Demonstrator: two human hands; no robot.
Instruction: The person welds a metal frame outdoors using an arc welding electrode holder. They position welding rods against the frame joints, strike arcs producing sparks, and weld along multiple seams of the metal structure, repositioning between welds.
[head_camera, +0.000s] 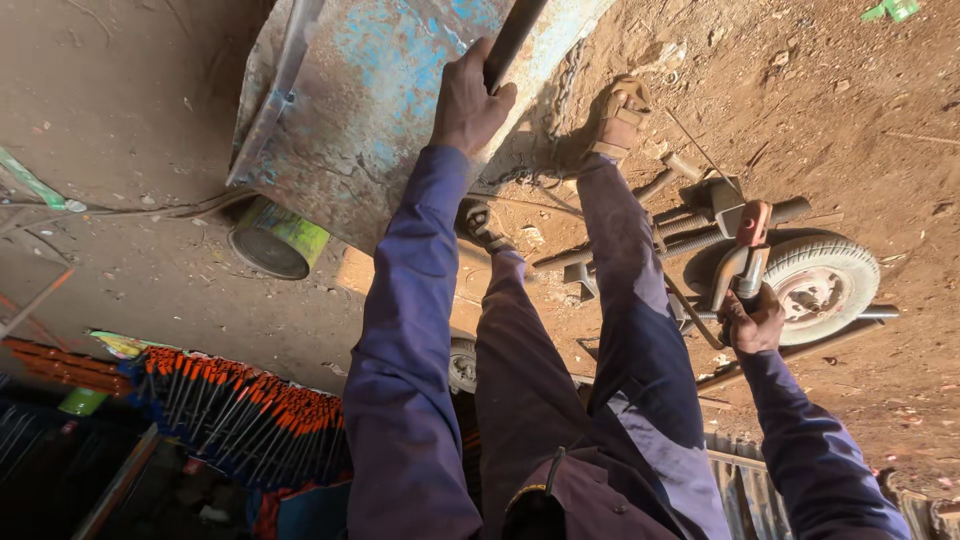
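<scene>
The left hand (468, 100) wraps its fingers tight round a dark metal bar (512, 40) lying against the worn blue steel panel (370, 90), apparently for support, while the right hand (752, 322) grips the red-handled lever (745, 255) beside the small wheel (822, 285) on the dirt floor (850, 120).
</scene>
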